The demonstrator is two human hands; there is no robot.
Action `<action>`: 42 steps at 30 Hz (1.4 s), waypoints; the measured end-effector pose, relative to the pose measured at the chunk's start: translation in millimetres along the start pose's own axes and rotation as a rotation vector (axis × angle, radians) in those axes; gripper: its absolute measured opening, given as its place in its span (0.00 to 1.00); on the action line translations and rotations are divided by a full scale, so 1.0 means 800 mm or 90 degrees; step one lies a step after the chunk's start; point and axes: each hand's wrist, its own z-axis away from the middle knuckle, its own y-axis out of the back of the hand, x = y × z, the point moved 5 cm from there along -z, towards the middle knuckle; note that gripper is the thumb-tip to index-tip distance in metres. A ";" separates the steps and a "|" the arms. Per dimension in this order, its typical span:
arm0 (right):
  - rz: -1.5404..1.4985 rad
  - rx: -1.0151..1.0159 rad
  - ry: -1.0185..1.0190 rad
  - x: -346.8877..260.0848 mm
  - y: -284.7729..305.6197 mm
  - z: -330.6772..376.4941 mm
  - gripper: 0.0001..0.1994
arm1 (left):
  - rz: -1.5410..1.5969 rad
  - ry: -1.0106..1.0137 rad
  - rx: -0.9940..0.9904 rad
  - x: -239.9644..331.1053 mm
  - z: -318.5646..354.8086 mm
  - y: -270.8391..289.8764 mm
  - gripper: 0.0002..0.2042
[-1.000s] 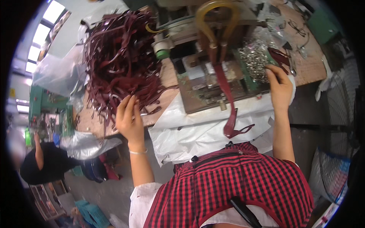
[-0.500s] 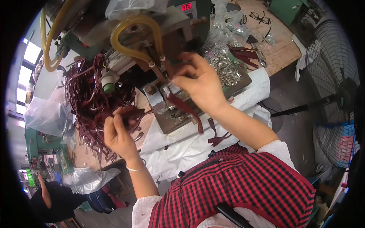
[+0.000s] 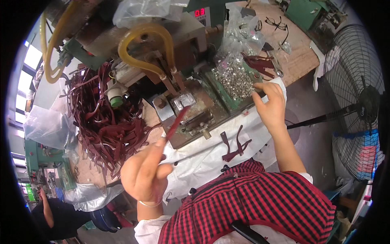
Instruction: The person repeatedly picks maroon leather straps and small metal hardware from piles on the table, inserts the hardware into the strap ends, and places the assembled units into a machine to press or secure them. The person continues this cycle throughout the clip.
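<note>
My left hand (image 3: 144, 173) pinches one dark red strap (image 3: 177, 122) and holds it up so its far end reaches the metal press plate (image 3: 191, 112) of the bench machine. My right hand (image 3: 270, 103) is at the edge of a heap of small silver rivets (image 3: 233, 77) in a green tray, fingertips closed as if on a rivet too small to see. A big pile of dark red straps (image 3: 107, 122) lies to the left of the machine. Two finished straps (image 3: 233, 148) rest on the white cloth (image 3: 203, 158) over my lap.
A yellow hose (image 3: 142, 38) loops over the machine head. Plastic bags (image 3: 42, 126) sit at the left; a wooden bench (image 3: 298, 57) holds eyeglasses, scissors and more red straps. A standing fan (image 3: 357, 101) is at the right. Another person (image 3: 57, 217) crouches lower left.
My right hand left the press and moved right to the rivet heap. My left hand lifted one strap out of the pile and brought it toward the press plate.
</note>
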 end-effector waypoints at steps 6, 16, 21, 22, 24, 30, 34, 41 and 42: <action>0.060 0.046 0.037 -0.002 -0.028 0.015 0.12 | -0.057 -0.031 -0.067 0.005 -0.001 -0.036 0.15; 0.002 0.112 0.030 -0.029 -0.053 -0.020 0.05 | 0.764 -0.030 -0.328 0.063 0.009 -0.074 0.12; -0.056 0.123 0.002 -0.016 -0.043 -0.030 0.04 | -0.044 -0.164 -0.024 0.038 -0.005 -0.046 0.14; -0.068 0.120 -0.012 -0.013 -0.044 -0.032 0.03 | -0.056 -0.183 0.010 0.027 -0.005 -0.059 0.13; -0.088 0.103 -0.027 -0.011 -0.051 -0.037 0.04 | -0.040 -0.172 0.036 0.012 -0.004 -0.077 0.13; -0.220 0.110 -0.105 0.003 -0.044 -0.055 0.07 | 0.002 -0.157 0.061 -0.007 -0.011 -0.090 0.12; -0.321 0.084 -0.193 0.014 -0.043 -0.068 0.07 | 0.013 -0.192 0.083 -0.002 0.000 -0.097 0.15; -0.005 0.049 0.002 -0.008 -0.070 -0.054 0.05 | 0.022 -0.194 0.080 -0.006 -0.004 -0.102 0.10; -0.008 0.038 0.042 -0.023 -0.077 -0.055 0.05 | 0.027 -0.197 0.077 -0.006 -0.006 -0.102 0.10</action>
